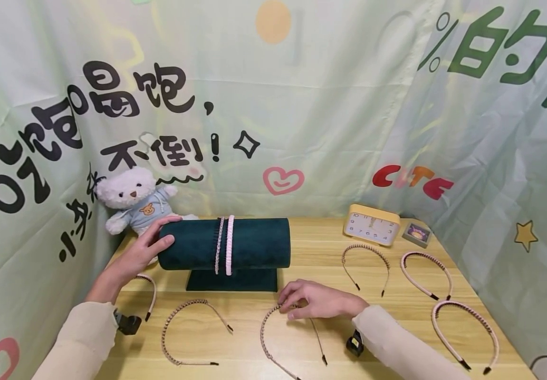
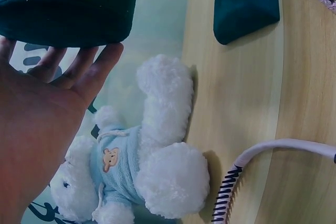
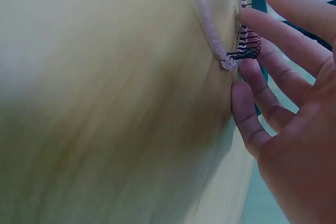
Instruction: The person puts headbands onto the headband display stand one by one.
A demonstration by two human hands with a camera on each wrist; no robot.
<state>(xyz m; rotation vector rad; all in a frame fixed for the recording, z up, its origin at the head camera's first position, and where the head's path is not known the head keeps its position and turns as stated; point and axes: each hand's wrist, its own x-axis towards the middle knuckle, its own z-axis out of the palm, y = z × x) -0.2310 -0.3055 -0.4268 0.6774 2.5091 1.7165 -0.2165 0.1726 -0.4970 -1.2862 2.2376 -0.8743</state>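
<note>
"Dark green covers the roll (image 1: 261, 243) on the table (image 1: 320, 243); which hand do we see there?"

"The left hand (image 1: 145, 250). We find it spread wide against the roll's left end, thumb in front, fingers nearly straight, touching and not wrapped round it."

"And our right hand (image 1: 318, 301)?"

"Narrower, its fingers bent but parted, with the tips at the curved top of a headband (image 1: 262, 338). We can't tell how firmly they touch."

"Where does that headband lie?"

"On the table in front of the roll, a little to its right, with its dark tips towards us."

"Do we have others?"

"Yes: a pale pink headband (image 1: 229, 245) and a darker headband (image 1: 219, 245) circle the roll side by side. We see another headband (image 1: 163, 338) lying left of the right hand's one, and a partly hidden headband (image 1: 154, 294) by our left wrist."

"Behind our left hand?"

"A white teddy bear (image 1: 147, 211) in a blue top."
</note>
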